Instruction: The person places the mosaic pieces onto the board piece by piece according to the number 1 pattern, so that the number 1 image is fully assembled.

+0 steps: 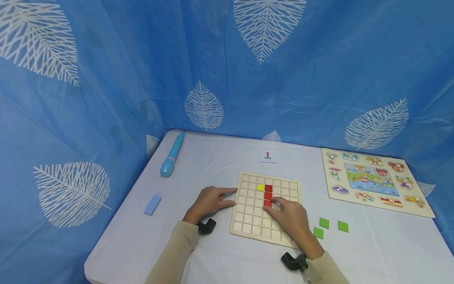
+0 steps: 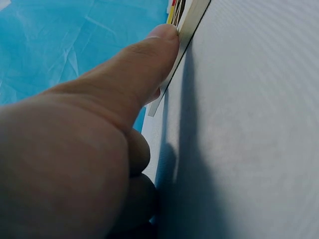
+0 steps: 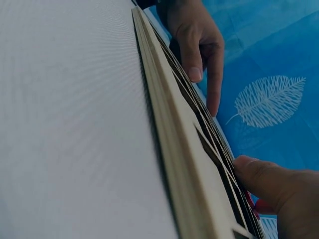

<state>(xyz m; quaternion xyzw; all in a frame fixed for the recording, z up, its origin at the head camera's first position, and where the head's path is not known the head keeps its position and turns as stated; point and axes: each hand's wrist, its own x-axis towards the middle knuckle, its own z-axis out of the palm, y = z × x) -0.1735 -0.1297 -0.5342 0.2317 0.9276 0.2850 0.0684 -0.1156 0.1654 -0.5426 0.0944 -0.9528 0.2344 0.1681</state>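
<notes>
A person's right hand [image 1: 292,221] pinches a red tile [image 1: 267,203] with thumb and fingertips, seating it in the wooden grid board [image 1: 244,227] at the middle of the table [image 1: 220,157]. The left hand [image 1: 209,201] lies open, thumb and forefinger braced against the board's left edge. Two red tiles [image 1: 268,191] above it continue the column, a yellow piece [image 1: 260,187] beside the top one. Three green tiles [image 1: 330,228] wait on the table just right of the board, and most cells remain bare, so the pattern shown on the small card [image 1: 267,156] looks roughly half built. A blue pen [image 1: 172,154], a blue block [image 1: 152,205] and a picture puzzle [image 1: 372,179] lie apart.
</notes>
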